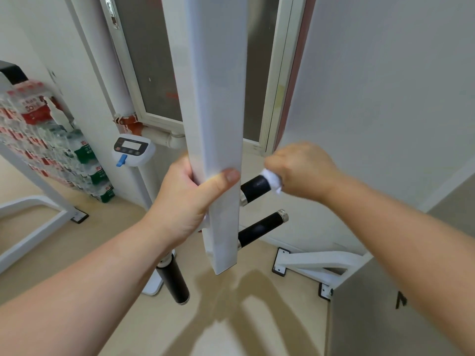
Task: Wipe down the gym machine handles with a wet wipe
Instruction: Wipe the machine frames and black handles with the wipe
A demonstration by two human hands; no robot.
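**A:** Where are my hands, seen from the head camera?

**B:** Your left hand grips the white post, thumb across its front. Your right hand, fingers curled, holds a bunched wet wipe against the outer end of the upper handle.

**A:** The other handles?

**B:** A lower handle juts out just beneath it, and a third handle hangs by your left forearm. The post stands between your hands.

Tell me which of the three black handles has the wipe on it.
The upper right handle: the right hand holds the white wipe over its tip. The lower right handle and the lower left handle are untouched.
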